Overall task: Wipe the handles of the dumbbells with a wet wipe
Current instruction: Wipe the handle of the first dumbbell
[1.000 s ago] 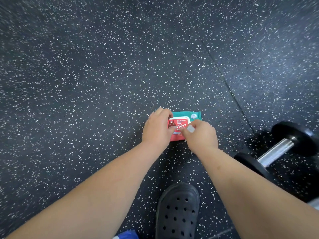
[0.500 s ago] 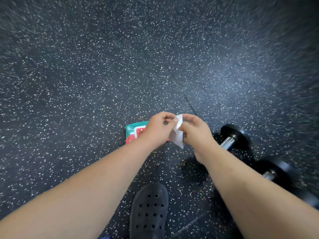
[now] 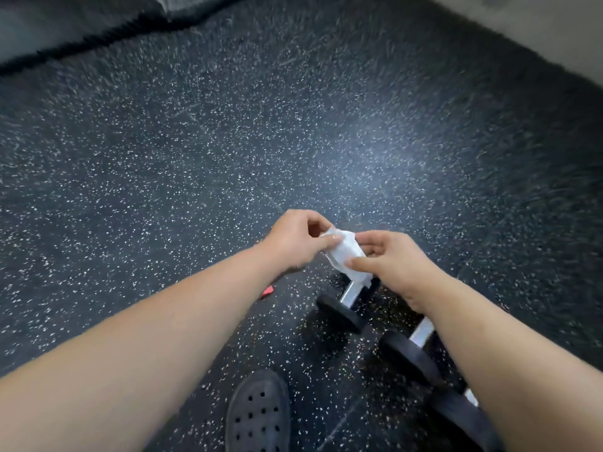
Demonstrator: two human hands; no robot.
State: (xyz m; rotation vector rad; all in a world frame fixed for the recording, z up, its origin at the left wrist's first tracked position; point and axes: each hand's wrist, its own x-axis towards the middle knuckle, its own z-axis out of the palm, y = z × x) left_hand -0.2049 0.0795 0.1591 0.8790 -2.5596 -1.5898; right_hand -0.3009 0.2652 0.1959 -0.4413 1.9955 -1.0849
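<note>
A white wet wipe (image 3: 345,255) is held in the air between both hands. My left hand (image 3: 295,239) pinches its upper end, and my right hand (image 3: 393,261) pinches its lower side. Directly below the wipe lies a dumbbell (image 3: 346,303) with black heads and a silver handle. A second dumbbell (image 3: 414,345) lies to its right, partly hidden by my right forearm. Part of a third black head (image 3: 463,414) shows nearer me. Only a red corner of the wipe pack (image 3: 268,291) peeks out from under my left forearm.
Black speckled rubber floor (image 3: 163,190) spreads all around. My black perforated clog (image 3: 259,415) stands at the bottom centre. A thick black rope or mat edge (image 3: 98,37) runs along the far left. A pale wall base (image 3: 522,24) shows at the far right.
The wipe has come out of the pack and both hands have carried it right, above the first dumbbell. The view swung right, so the pack is nearly hidden under my left forearm.
</note>
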